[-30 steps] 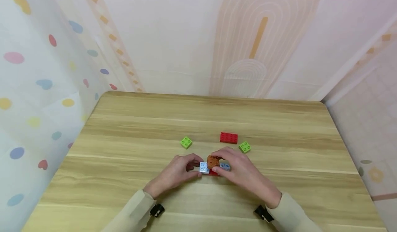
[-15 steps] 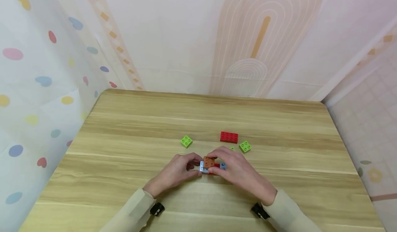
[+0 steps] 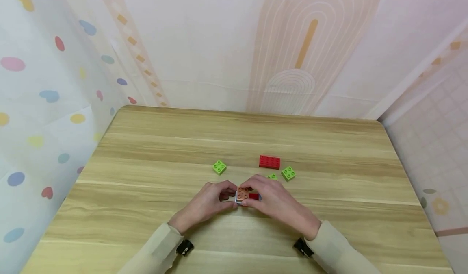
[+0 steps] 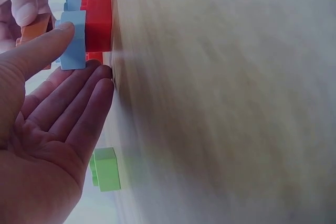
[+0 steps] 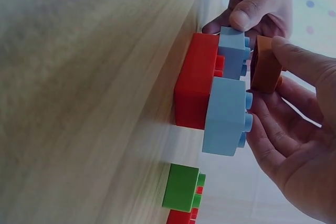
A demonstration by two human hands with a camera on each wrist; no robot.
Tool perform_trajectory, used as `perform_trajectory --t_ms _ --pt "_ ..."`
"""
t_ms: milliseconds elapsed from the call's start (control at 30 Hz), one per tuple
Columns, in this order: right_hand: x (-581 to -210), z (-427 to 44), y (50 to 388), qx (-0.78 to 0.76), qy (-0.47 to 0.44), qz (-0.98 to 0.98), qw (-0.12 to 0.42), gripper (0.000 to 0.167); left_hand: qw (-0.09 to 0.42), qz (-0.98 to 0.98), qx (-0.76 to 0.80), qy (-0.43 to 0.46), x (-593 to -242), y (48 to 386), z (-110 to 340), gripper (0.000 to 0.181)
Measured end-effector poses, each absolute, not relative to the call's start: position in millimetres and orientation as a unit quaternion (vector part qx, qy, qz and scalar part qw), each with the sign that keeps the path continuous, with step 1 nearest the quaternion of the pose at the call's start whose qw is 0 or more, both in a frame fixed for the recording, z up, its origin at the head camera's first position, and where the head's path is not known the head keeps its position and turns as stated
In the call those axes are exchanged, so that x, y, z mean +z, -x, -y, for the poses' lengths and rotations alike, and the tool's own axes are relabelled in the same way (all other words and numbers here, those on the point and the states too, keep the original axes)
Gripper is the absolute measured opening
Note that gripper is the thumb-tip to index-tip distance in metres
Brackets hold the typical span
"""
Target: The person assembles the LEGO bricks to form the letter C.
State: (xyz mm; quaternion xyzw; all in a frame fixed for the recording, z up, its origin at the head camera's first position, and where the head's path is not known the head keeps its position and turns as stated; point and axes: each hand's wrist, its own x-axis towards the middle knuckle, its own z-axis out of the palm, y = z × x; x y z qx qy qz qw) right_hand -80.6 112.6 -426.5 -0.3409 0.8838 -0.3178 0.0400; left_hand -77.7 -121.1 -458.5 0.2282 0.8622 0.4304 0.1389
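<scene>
The stack looks partly built: a blue brick [image 5: 231, 52] sits at the nine o'clock end of the red base brick [image 5: 197, 85] on the tabletop [image 3: 164, 152], another blue brick [image 5: 224, 116] at three o'clock. The right hand [image 3: 272, 196] pinches an orange brick [image 3: 243, 194] just off the first one's studs, seating apparently undone, while the left hand [image 3: 210, 201] grips that blue brick. Unused lie a loose red brick [image 3: 269, 162] toward one o'clock, a green brick [image 3: 219, 167] toward eleven and two more green bricks [image 3: 288, 173] toward two.
</scene>
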Motion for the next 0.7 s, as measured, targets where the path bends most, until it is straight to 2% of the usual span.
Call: perform_trajectory --t_ms 700 --pt "-430.3 -110.4 79.0 -0.302 0.348 -0.887 0.039 0.032 0.133 -0.863 0.426 -0.237 -457.5 77.7 121.0 0.034"
